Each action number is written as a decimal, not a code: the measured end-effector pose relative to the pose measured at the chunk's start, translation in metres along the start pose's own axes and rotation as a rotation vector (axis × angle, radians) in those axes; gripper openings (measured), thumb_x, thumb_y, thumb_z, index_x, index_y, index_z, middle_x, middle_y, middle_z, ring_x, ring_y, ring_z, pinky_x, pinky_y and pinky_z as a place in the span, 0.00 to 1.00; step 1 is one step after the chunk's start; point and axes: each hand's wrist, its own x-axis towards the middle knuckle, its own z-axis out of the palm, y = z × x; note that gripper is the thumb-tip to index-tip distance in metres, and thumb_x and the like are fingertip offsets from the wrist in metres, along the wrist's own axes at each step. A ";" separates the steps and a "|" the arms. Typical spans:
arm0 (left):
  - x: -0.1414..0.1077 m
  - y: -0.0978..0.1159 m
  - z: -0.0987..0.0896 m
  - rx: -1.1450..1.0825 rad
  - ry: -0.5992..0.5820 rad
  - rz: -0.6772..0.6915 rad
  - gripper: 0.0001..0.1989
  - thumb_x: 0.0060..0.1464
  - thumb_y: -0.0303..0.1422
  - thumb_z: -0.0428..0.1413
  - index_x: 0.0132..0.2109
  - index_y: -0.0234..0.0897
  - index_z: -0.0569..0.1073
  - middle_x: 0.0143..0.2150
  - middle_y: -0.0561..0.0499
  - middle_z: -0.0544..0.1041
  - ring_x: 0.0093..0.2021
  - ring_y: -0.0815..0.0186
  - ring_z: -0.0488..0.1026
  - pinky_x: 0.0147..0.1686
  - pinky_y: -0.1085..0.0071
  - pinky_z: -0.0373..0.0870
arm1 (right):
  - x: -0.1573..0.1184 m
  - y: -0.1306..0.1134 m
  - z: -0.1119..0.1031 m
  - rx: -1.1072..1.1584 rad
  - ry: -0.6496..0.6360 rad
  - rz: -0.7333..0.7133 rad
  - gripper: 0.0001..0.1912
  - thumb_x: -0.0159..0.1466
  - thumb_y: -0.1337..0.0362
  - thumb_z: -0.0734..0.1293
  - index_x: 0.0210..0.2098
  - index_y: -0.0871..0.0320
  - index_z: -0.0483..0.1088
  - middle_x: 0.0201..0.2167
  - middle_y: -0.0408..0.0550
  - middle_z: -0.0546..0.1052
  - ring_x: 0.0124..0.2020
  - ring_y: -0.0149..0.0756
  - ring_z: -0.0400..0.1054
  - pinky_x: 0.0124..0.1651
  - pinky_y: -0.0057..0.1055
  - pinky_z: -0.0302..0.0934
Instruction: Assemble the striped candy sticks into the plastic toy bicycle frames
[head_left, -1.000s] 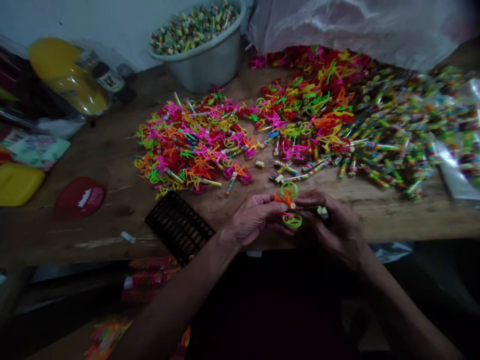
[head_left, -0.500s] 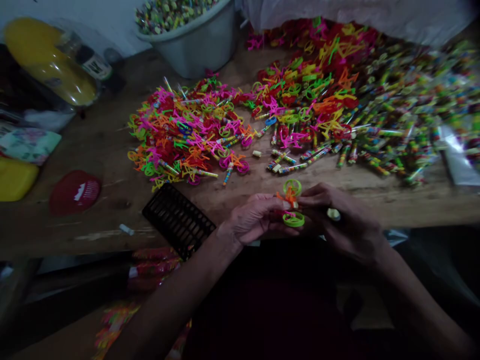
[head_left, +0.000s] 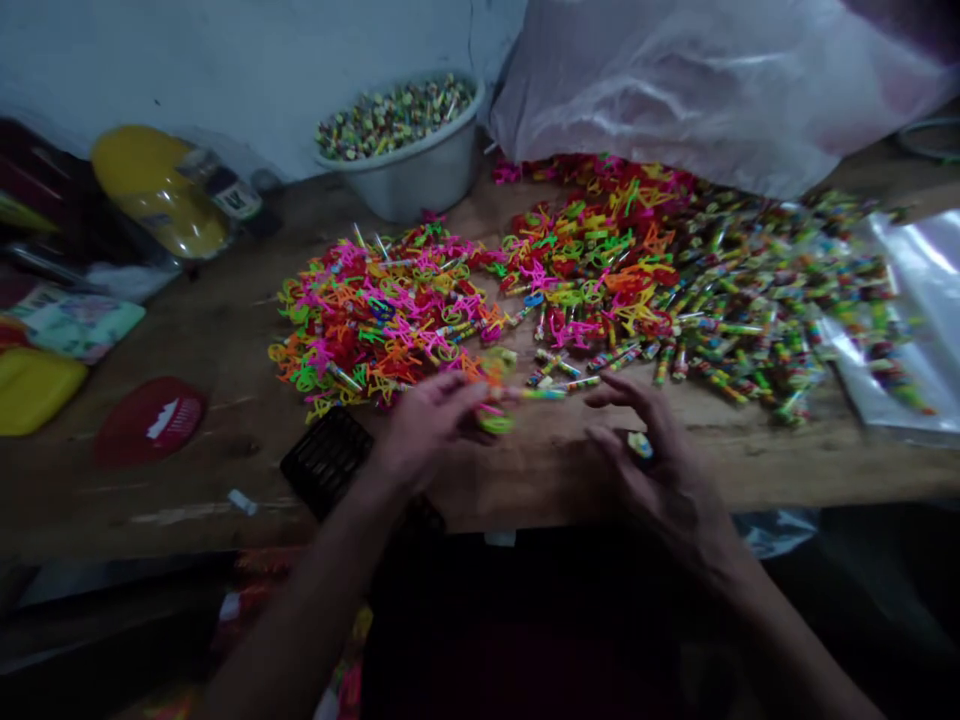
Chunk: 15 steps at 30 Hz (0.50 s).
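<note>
- The little toy point(head_left: 495, 395) is in the air over the tabletop point(head_left: 517, 485), near the front of the left-side pile point(head_left: 382, 320). It is a bit blurry, with orange, pink and green parts
- A bright tube point(head_left: 543, 394) sticks out of the toy toward the other hand. It is best to keep it straight, so it does not bend or pop out
- The left hand point(head_left: 424, 425) is closed on the toy, with finger and thumb pinching its side. A soft pinch is good, as the thin parts look easy to snap
- The right hand point(head_left: 667, 480) has its thumb and pointing finger apart, well away from the toy. A second tube point(head_left: 640, 445) pokes out by its palm, and the other fingers seem to hold it. They need to stay curled, or it could drop
- Loose tubes point(head_left: 559, 372) lie just past the toy, so lifting it a little helps it not bump them
- The black basket point(head_left: 326, 455) is partly under the left arm, so a careful elbow will not push it
</note>
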 end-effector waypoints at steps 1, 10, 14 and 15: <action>0.002 0.012 -0.018 0.097 0.122 0.104 0.10 0.48 0.36 0.59 0.37 0.34 0.72 0.31 0.51 0.76 0.25 0.71 0.71 0.28 0.73 0.72 | -0.001 0.003 -0.001 -0.020 0.045 0.058 0.18 0.62 0.65 0.62 0.52 0.56 0.64 0.43 0.50 0.73 0.41 0.37 0.69 0.41 0.32 0.63; 0.029 0.052 -0.072 1.384 0.904 0.787 0.22 0.53 0.31 0.52 0.56 0.34 0.65 0.60 0.40 0.62 0.59 0.49 0.59 0.57 0.52 0.55 | 0.006 0.021 0.011 -0.266 -0.051 -0.076 0.14 0.62 0.69 0.60 0.47 0.57 0.67 0.42 0.51 0.73 0.40 0.40 0.68 0.40 0.34 0.63; 0.058 0.052 -0.039 1.491 0.886 0.830 0.17 0.54 0.31 0.50 0.51 0.36 0.71 0.60 0.42 0.64 0.59 0.47 0.56 0.57 0.49 0.52 | 0.028 0.025 0.020 -0.488 -0.190 -0.212 0.22 0.59 0.75 0.58 0.52 0.57 0.64 0.49 0.55 0.68 0.46 0.44 0.65 0.42 0.38 0.64; 0.067 0.054 -0.031 1.497 0.863 0.827 0.16 0.55 0.31 0.49 0.49 0.36 0.72 0.58 0.42 0.66 0.59 0.48 0.57 0.56 0.49 0.52 | 0.032 0.025 0.023 -0.519 -0.205 -0.225 0.22 0.59 0.76 0.58 0.52 0.57 0.64 0.49 0.55 0.68 0.45 0.44 0.66 0.41 0.38 0.65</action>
